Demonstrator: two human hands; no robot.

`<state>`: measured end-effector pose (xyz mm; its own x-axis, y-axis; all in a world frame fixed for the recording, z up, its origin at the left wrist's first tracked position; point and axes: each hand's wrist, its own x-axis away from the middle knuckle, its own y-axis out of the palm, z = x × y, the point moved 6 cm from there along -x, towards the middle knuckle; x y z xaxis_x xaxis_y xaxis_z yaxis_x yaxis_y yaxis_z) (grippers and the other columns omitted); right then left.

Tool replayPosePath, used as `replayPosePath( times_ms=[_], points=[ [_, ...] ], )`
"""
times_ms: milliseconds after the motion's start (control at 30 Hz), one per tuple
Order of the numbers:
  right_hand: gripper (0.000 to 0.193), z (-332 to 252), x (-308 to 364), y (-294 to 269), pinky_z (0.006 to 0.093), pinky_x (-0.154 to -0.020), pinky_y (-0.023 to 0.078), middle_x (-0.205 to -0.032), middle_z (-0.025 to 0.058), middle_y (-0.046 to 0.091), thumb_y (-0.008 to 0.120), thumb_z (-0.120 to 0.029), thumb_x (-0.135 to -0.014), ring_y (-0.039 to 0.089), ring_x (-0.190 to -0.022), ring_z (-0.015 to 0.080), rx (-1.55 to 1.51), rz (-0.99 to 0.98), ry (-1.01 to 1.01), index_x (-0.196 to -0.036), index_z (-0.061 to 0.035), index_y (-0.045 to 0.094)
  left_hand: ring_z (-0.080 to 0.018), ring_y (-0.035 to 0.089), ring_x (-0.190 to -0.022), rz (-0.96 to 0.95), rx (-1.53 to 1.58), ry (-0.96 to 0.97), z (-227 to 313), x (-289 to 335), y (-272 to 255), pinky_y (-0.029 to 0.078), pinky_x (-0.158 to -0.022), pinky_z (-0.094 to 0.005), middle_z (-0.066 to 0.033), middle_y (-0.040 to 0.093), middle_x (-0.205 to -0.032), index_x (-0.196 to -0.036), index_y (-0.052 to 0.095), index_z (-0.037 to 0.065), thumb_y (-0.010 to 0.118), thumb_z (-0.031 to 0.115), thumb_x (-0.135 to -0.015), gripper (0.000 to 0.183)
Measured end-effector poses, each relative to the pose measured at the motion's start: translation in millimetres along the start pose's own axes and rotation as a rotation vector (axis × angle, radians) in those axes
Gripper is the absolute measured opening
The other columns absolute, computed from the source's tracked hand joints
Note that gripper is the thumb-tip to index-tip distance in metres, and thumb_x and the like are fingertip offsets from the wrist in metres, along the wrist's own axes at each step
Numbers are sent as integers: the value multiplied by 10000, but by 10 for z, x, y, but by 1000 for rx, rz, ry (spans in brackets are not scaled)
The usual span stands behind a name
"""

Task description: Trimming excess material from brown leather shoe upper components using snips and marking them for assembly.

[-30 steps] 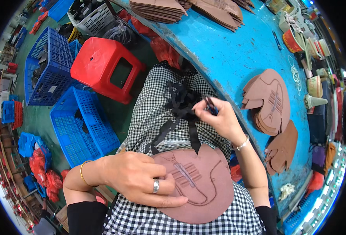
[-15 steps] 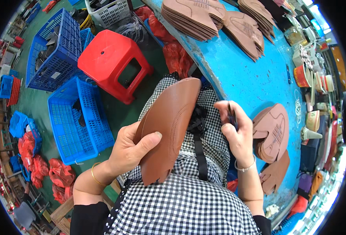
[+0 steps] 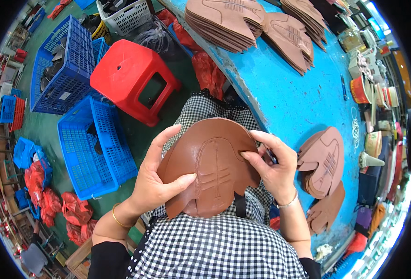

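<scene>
A brown leather shoe upper (image 3: 217,160), with stitched curves and slanted creases on its face, is spread above my lap. My left hand (image 3: 161,174) grips its left side, thumb on the front. At the right edge my right hand (image 3: 277,162) pinches it between thumb and forefinger. Tucked in the right hand's other fingers is a small dark tool (image 3: 272,156), mostly hidden. On the blue table beside that hand lies a stack of similar uppers (image 3: 325,156), with another upper (image 3: 327,209) partly under it.
More stacked uppers (image 3: 222,21) cover the far end of the blue table (image 3: 280,100). A red stool (image 3: 126,69) stands left of its edge. Blue crates (image 3: 87,149) and red bags (image 3: 75,207) are on the floor. Cups and tubs (image 3: 360,90) line the table's right side.
The upper has turned from edge-on to face me and opened out. My right hand has moved left and taken hold of its right edge, the dark tool still in its fingers.
</scene>
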<state>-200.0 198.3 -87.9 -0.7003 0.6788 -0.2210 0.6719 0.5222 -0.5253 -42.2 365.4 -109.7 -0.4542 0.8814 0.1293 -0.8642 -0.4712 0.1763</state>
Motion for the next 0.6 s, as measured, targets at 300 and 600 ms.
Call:
replayPosePath(
  times_ms=[300,600],
  points=[
    [352,-49,53,-139,234,-452,358,-688,46,613,792,48,-660,490,-522,115,52,81,-281,-969,-80,681,-168,524,-1200,-83,-103,-48,-79,-143,53,438,-1007,-317,-85,498,-1343,-1385,412,56,720,-4,-777,683],
    [407,110,81,-164,242,-467,404,-685,43,618,822,-39,-666,548,-531,134,73,120,-220,-1044,-87,676,-180,615,-1060,-66,-176,131,-107,-192,56,495,-915,-297,-98,627,-1148,-1280,540,39,703,-42,-795,517]
  ],
)
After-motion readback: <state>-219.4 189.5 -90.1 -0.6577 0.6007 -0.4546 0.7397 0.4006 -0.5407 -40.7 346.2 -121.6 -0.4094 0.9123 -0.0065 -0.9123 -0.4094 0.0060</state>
